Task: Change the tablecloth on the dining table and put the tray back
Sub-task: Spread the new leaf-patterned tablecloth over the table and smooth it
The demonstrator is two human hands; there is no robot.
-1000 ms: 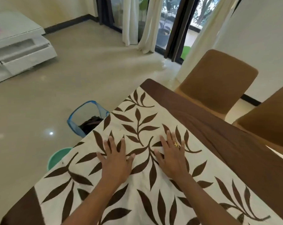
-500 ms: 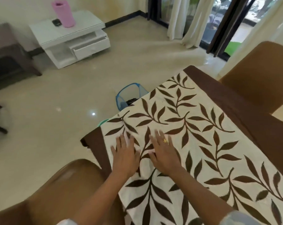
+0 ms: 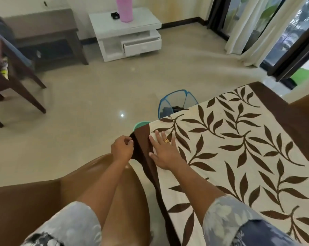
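Tablecloth [image 3: 239,157], cream with brown leaves and a brown border, lies spread over the counter [image 3: 278,102], whose dark wood shows along the cloth's far side. Left hand [image 3: 122,148] is off the cloth's near corner, its grip pinching the hanging brown border. Right hand [image 3: 163,151] lies flat and unclenched on the cloth just inside that corner, a gold ring on one finger. Beyond the corner, on the floor, stands a blue bin [image 3: 175,103]. A tan chair [image 3: 43,201] sits below the hands.
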